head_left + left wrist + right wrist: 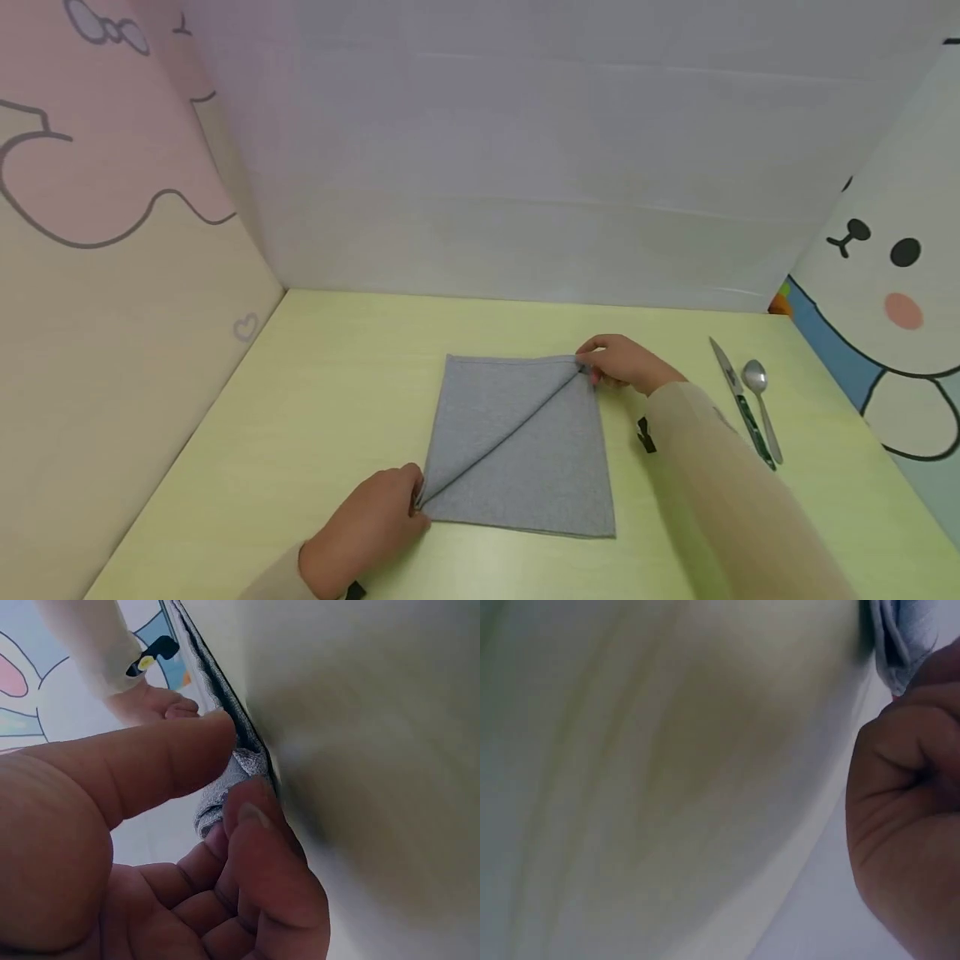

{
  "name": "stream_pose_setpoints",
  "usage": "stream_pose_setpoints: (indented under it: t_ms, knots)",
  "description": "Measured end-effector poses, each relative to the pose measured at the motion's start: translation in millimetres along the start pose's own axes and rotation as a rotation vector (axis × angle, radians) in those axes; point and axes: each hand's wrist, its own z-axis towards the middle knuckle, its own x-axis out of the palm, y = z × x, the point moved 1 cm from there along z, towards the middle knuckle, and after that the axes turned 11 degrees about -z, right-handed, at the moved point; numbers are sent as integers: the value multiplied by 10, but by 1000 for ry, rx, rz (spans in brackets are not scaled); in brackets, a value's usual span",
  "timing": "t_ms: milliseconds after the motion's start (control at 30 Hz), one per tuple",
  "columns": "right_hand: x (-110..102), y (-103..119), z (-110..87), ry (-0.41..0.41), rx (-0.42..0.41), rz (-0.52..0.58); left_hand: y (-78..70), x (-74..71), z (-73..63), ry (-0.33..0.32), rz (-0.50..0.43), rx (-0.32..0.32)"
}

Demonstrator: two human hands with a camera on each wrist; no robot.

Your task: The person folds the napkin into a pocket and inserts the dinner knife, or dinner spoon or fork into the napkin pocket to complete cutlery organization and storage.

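Note:
A grey cloth napkin [540,475] lies roughly square on the table, with a raised diagonal fold [498,442] running from its near left corner to its far right corner. At the near left corner, my left hand [371,517] pinches the fabric between thumb and fingers. The left wrist view shows the bunched napkin corner [251,761] between thumb and fingertips, close over the tabletop. My right hand [626,364] pinches the far right corner, where the diagonal ends. Only a bit of the napkin [904,641] shows past the curled right hand in the right wrist view; its fingertips are hidden there.
To the right of the right arm lie a table knife [742,404] with a dark green patterned handle and a metal spoon [761,400]. The pale yellow table [322,375] meets a white backdrop [525,208] behind and printed cartoon panels [120,333] at the sides.

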Motion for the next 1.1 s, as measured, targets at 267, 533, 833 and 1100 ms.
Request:
stream_pose_setpoints:
  t_ms: [267,533,833,1100]
  knots:
    - [-15,-97,136,70,-49,11,-17,8,27,-4,14,26]
    - [-20,-70,213,84,-48,-81,-27,19,62,-2,25,19]
    - [-101,-6,191,26,-92,-200,2,50,67,-1,25,30]
    - [-36,-27,252,2,-77,-259,-13,50,74,11,-72,11]
